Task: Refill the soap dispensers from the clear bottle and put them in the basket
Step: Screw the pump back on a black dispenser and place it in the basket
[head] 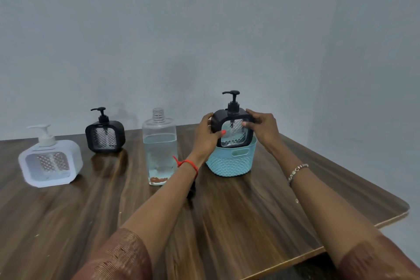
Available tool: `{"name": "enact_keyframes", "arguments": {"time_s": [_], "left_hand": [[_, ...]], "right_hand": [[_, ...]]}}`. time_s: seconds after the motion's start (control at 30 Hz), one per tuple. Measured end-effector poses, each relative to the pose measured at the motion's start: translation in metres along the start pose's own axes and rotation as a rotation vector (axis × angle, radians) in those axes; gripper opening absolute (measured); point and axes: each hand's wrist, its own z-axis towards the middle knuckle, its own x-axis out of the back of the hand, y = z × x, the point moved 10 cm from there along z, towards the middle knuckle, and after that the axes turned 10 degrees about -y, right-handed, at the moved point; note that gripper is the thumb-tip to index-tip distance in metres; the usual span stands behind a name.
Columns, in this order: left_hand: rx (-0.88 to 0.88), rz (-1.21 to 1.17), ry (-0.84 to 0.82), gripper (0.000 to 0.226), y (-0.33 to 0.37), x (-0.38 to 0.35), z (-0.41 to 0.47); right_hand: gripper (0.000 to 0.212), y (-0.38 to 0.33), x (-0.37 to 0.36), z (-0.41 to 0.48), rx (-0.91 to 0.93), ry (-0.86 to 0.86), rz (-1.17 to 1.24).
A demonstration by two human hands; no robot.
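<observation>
I see both hands curled round one black dispenser (234, 135) by its sides: left hand (205, 137) and right hand (264, 129), thumbs on its front. Its lower part is inside the blue basket (229, 165), just below the grip. Left of the grip stands the clear bottle (159, 150), uncapped and partly full. Further left are a second black dispenser (105, 136) and a white dispenser (50, 163), both on the table (250, 211).

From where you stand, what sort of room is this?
Probably a plain room staged for a household chore, not a real bathroom: a bare grey wall, a wooden table, and on it a white soap dispenser, a clear bottle and a blue basket.
</observation>
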Motion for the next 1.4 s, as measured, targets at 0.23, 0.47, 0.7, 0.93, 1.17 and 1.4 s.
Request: {"name": "enact_keyframes", "arguments": {"time_s": [0.23,0.47,0.7,0.93,1.17,1.4], "left_hand": [[0.081,0.192,0.004,0.052,-0.025,0.000,-0.003],[0.136,0.252,-0.020,0.035,-0.035,-0.008,-0.002],[0.117,0.404,-0.009,0.020,-0.037,-0.008,-0.001],[0.104,0.543,0.042,0.038,-0.037,-0.003,-0.006],[0.158,0.751,-0.064,0.069,-0.044,-0.011,-0.012],[-0.147,0.472,0.050,0.046,0.018,0.021,-0.035]], "right_hand": [[0.035,0.016,-0.010,-0.008,-0.013,-0.062,-0.206],[0.012,0.028,-0.017,-0.007,-0.067,-0.156,-0.463],[0.012,0.031,-0.027,-0.005,-0.086,-0.248,-0.622],[0.016,0.030,-0.029,-0.008,-0.123,-0.262,-0.610],[0.023,0.023,-0.026,-0.021,-0.152,-0.100,-0.538],[0.027,-0.067,-0.043,-0.061,0.158,0.279,-0.277]]}}
